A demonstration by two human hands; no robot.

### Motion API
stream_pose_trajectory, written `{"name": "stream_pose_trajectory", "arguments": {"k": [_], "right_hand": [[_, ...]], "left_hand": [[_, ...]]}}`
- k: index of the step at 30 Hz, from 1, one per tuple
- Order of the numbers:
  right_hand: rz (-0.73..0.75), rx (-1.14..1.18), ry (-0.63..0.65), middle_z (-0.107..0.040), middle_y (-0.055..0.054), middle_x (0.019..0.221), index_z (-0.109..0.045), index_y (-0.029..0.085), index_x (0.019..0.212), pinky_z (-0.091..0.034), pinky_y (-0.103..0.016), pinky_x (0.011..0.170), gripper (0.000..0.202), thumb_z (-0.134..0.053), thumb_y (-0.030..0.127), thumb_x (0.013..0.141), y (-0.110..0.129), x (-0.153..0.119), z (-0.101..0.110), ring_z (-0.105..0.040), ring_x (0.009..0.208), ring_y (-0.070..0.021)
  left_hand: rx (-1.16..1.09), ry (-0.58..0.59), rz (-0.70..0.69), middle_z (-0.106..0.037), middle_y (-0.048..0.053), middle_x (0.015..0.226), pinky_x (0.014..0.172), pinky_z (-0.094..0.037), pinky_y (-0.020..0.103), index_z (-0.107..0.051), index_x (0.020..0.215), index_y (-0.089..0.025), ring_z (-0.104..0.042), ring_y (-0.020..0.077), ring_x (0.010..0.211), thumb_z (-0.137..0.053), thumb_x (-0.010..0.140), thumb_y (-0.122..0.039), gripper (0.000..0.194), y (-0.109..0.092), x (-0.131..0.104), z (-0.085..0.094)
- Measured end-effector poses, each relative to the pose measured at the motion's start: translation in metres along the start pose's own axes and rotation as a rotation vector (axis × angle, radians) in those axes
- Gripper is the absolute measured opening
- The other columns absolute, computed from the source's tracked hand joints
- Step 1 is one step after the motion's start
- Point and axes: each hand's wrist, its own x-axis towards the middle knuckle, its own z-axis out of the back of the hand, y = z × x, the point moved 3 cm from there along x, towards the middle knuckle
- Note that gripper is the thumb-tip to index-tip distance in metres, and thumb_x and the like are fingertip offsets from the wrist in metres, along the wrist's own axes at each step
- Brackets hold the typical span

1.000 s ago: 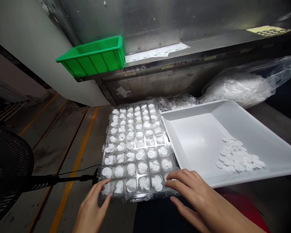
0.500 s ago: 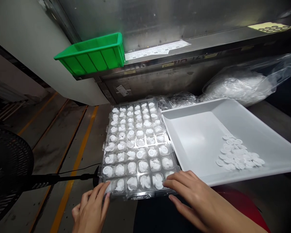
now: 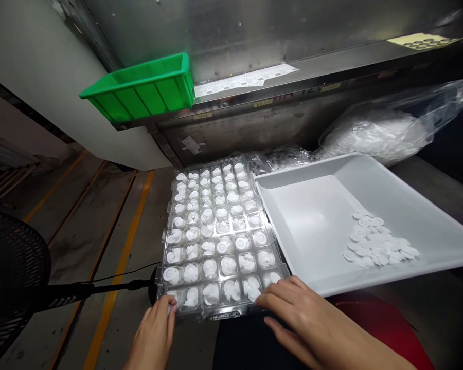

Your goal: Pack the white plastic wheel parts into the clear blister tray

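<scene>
A clear plastic blister tray (image 3: 231, 230) with rows of square pockets lies in front of me, its pockets holding small white discs. My left hand (image 3: 154, 329) pinches the tray's near left corner, fingers curled over the rim and the thumb alongside. Over the near right corner, my right hand (image 3: 293, 313) rests its fingertips on the tray edge, with the thumb spread away below. Part of the corner pocket is hidden under each hand.
Right of the tray stands a grey-white bin (image 3: 304, 205) with a pile of loose white discs (image 3: 378, 241). Behind are plastic bags (image 3: 378, 128) and a metal ledge with a green bin (image 3: 139, 90) and paper sheets (image 3: 247, 79). A black fan (image 3: 15, 288) stands at left.
My left hand has closed its fingers around the tray's near left corner, where they lay straighter before. My right hand has shifted slightly left and down. The view has moved a little.
</scene>
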Motion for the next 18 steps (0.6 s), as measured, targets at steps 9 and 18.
{"name": "stream_pose_trajectory", "arguments": {"k": [9,18], "right_hand": [[-0.071,0.064,0.121,-0.059,-0.001,0.097,-0.055,0.022,0.103,-0.045,-0.039,0.08,0.02,-0.045,0.008,0.092,-0.007,0.003,-0.004,-0.055,0.09,-0.0208],[0.027,0.108,0.046,-0.062,-0.003,0.096,-0.059,0.02,0.106,-0.049,-0.033,0.08,0.023,-0.052,0.006,0.089,0.009,0.01,-0.002,-0.059,0.09,-0.0191]], "left_hand": [[-0.75,-0.054,0.38,-0.059,0.003,0.093,0.057,-0.043,0.023,-0.062,0.1,-0.028,-0.051,0.0166,0.071,-0.072,0.066,-0.039,0.038,-0.001,-0.008,0.024],[-1.705,0.13,0.622,-0.05,-0.001,0.066,0.049,-0.042,0.015,-0.059,0.074,-0.017,-0.048,0.0053,0.052,-0.055,0.073,-0.015,0.005,-0.082,-0.04,-0.028]]}}
